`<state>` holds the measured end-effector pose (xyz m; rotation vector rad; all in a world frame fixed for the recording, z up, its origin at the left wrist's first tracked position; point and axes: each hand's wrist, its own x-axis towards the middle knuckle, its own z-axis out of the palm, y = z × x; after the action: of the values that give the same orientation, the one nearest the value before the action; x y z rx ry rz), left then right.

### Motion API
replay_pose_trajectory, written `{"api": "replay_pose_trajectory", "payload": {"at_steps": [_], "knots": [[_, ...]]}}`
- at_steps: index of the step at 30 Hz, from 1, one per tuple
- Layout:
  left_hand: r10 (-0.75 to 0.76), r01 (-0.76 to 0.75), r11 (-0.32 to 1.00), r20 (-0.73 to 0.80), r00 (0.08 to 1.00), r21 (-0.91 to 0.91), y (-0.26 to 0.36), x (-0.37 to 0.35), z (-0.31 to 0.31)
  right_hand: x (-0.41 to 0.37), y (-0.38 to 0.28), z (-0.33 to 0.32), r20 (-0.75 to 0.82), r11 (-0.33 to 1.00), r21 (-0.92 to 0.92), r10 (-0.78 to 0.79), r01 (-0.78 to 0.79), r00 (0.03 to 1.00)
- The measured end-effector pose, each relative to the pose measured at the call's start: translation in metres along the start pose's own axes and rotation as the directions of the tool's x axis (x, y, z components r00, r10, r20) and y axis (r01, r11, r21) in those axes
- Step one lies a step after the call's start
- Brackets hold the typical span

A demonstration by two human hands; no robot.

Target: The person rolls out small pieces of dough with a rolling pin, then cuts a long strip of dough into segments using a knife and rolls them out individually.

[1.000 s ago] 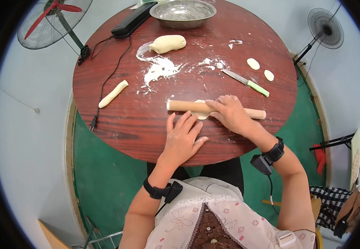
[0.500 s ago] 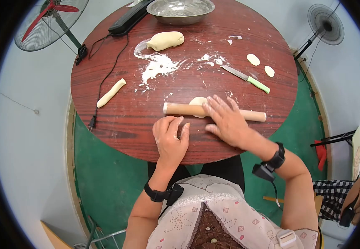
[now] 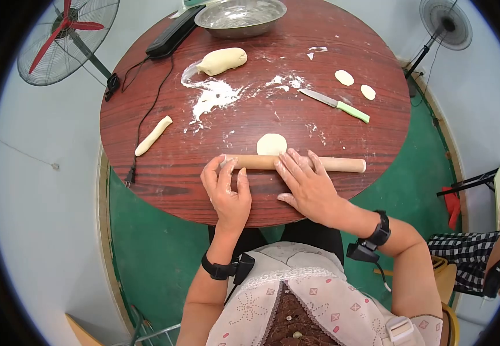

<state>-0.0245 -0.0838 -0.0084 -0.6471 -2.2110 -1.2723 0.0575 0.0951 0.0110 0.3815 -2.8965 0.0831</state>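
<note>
A wooden rolling pin (image 3: 345,165) lies crosswise near the front of the table. My right hand (image 3: 312,187) rests flat on its middle, fingers stretched out and pointing away from me. At the pin's left end, my left hand (image 3: 227,196) touches it with its fingertips; the fingers are bent but apart, the thumb separate. Just beyond the pin is a round, flat dough wrapper (image 3: 272,143), its near edge against or under the pin. Farther back lies a knife (image 3: 351,111) with a green handle, near two small flat dough pieces (image 3: 344,77).
A dough roll (image 3: 153,136) lies at the left beside a black cable with a plug (image 3: 130,177). Scattered flour (image 3: 215,95), a dough lump (image 3: 223,61), a metal basin (image 3: 240,29) and a long black case (image 3: 172,34) are farther back. Fans (image 3: 68,26) stand on both sides.
The rolling pin has come toward me, uncovering most of the dough wrapper. My left hand has moved up and left onto the pin's end. My right hand stays on the pin.
</note>
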Motion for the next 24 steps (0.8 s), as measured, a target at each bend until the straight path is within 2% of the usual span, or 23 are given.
{"api": "replay_pose_trajectory", "payload": {"at_steps": [1,3,4,6,7,8,10,11,14,15,18,21,24], "knots": [[0.016,-0.016,1.000,-0.017,1.000,0.010,0.001,0.001,0.000,-0.003,0.002,0.001,-0.049,0.999,0.013,0.033,-0.032,0.998],[0.027,-0.027,1.000,0.053,0.998,0.002,-0.001,0.010,-0.004,-0.007,0.009,0.005,-0.156,0.994,0.048,0.104,-0.098,0.982],[0.032,-0.032,0.999,0.089,0.996,0.000,-0.001,0.019,-0.007,-0.012,0.015,0.005,-0.154,0.993,0.046,0.113,-0.107,0.982],[0.084,-0.128,0.974,0.225,0.971,0.189,-0.003,0.054,-0.017,-0.023,0.028,0.004,-0.144,0.991,0.049,0.129,-0.123,0.981],[0.075,-0.157,0.967,0.364,0.928,0.199,-0.003,0.072,-0.020,-0.027,0.030,-0.001,-0.273,0.999,0.030,0.023,-0.015,0.962],[0.064,-0.187,0.961,0.493,0.868,0.204,-0.003,0.088,-0.020,-0.031,0.031,0.000,-0.284,0.998,0.058,-0.018,0.036,0.959],[0.017,-0.204,0.956,0.652,0.758,0.211,-0.005,0.109,-0.004,-0.039,0.033,0.002,-0.311,0.984,0.108,-0.099,0.139,0.945],[-0.019,-0.176,0.963,0.709,0.705,0.202,-0.009,0.114,0.009,-0.039,0.033,0.002,-0.334,0.987,0.084,-0.104,0.139,0.937],[-0.068,-0.161,0.961,0.756,0.652,0.224,-0.011,0.106,0.041,-0.037,0.030,0.004,-0.360,0.991,0.127,0.006,0.043,0.933],[-0.086,-0.120,0.967,0.733,0.675,0.224,-0.011,0.102,0.049,-0.036,0.029,0.005,-0.368,0.991,0.136,0.041,0.010,0.929],[-0.144,-0.132,0.943,0.731,0.667,0.307,-0.012,0.098,0.057,-0.032,0.024,0.008,-0.398,0.983,0.170,0.131,-0.068,0.908],[-0.125,-0.156,0.940,0.732,0.670,0.303,-0.013,0.095,0.060,-0.035,0.020,0.010,-0.420,0.977,0.193,0.170,-0.095,0.891],[-0.172,-0.002,0.972,0.709,0.683,0.237,-0.005,0.094,0.059,-0.035,0.019,0.009,-0.416,0.974,0.201,0.180,-0.103,0.891]]}}
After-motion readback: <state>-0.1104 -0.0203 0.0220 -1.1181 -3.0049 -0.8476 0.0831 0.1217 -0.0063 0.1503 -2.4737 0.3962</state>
